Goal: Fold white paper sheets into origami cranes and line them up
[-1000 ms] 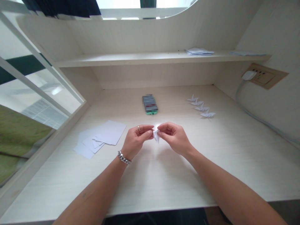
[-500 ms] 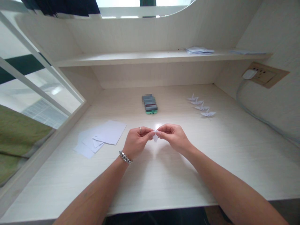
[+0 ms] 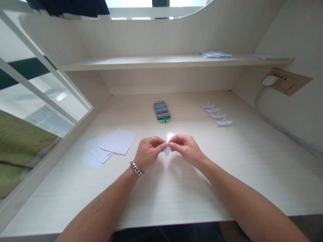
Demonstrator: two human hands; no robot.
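Note:
Both of my hands meet over the middle of the pale wooden desk (image 3: 176, 188). My left hand (image 3: 149, 152), with a ring and a chain bracelet, pinches the left side of a small folded white paper piece (image 3: 167, 151). My right hand (image 3: 186, 148) pinches its right side with thumb and forefinger. The fingertips almost touch, and most of the paper is hidden between them; only a small point hangs below.
Loose white paper sheets (image 3: 111, 147) lie to the left. Several folded white paper figures (image 3: 217, 115) sit in a row at the right rear. A phone (image 3: 162, 112) lies behind my hands. More papers (image 3: 215, 54) rest on the shelf. A cable (image 3: 275, 124) runs from a wall socket.
My hands have drawn closer together and sunk slightly. The paper piece shows less than before, now squeezed between the fingertips.

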